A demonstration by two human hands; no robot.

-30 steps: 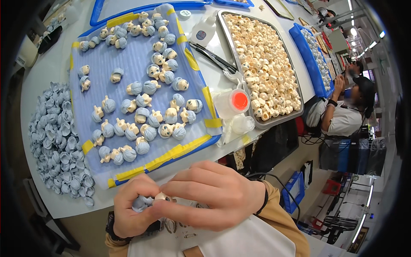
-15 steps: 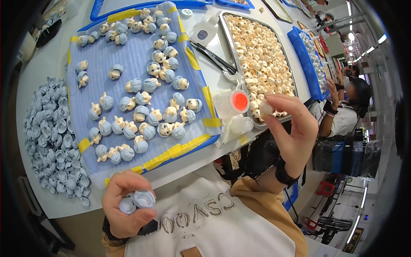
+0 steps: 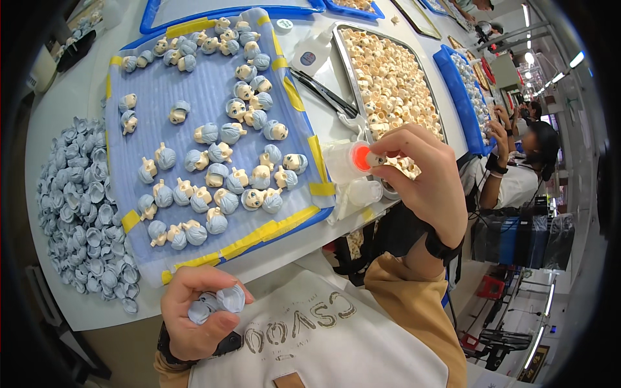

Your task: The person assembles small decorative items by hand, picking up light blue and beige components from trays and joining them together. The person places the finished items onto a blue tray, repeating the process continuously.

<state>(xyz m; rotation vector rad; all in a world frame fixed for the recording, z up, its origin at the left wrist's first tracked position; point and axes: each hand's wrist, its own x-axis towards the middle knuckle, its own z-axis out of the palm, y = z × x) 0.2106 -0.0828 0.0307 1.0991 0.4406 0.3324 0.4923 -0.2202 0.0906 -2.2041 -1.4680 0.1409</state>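
Note:
In my left hand [image 3: 200, 313], close to my chest, are a few pale blue doll hair shells [image 3: 231, 299], held between curled fingers and thumb. My right hand [image 3: 427, 178] pinches a small cream doll head piece [image 3: 374, 160] by its edge. That piece is at the mouth of a translucent white jar [image 3: 337, 163] showing bright orange-red at its opening; whether they touch I cannot tell. Beneath the right hand lies a metal tray [image 3: 354, 81] heaped with cream head pieces [image 3: 394, 84]. Assembled doll heads with blue hair [image 3: 217, 223] rest in loose rows on a foam-covered board [image 3: 152, 94].
A heap of blue hair shells [image 3: 81, 213] lies left of the board. A white bottle [image 3: 314, 52], black tweezers [image 3: 326, 90] and a small translucent cup [image 3: 365, 192] stand between board and tray. Beyond is a blue bin [image 3: 462, 97]; another person [image 3: 517, 168] works at right.
My right hand has moved left with the head piece, from over the tray's near end to the jar's mouth. My left hand has shifted slightly right, still holding the shells.

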